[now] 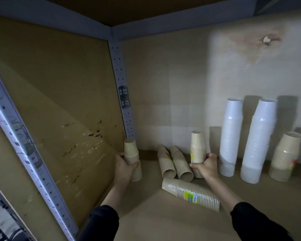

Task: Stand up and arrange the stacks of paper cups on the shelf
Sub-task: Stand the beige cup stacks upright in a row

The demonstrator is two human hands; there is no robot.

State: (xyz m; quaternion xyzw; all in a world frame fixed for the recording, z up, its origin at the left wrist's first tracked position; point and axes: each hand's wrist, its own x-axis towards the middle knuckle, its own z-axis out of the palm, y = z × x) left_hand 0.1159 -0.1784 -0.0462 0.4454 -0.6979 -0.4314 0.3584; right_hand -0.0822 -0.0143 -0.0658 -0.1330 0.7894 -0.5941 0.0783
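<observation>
Kraft-brown stock: locate the first upright stack [132, 159] gripped round its middle by the left hand [122, 165], close beside the side panel [68, 119]. Locate the second upright stack [197, 148] gripped low by the right hand [205, 165], fingers curled round it; contact with the shelf board [146, 223] not discernible. Note the pair of lying stacks [174, 163] between the hands, side by side, long axes running front to back, open mouths toward the person, closed ends toward the back wall [172, 93]. Note the wrapped stack [191, 193] lying nearer the front, under the right forearm, long axis left to right, closed end leftward. Treat the right hand as nearer to all three. Probably release the held stacks first, then pivot each lying stack onto its rim end. Disregard the white stacks [230, 136] and the standing kraft stack [285, 157], already upright at right.
</observation>
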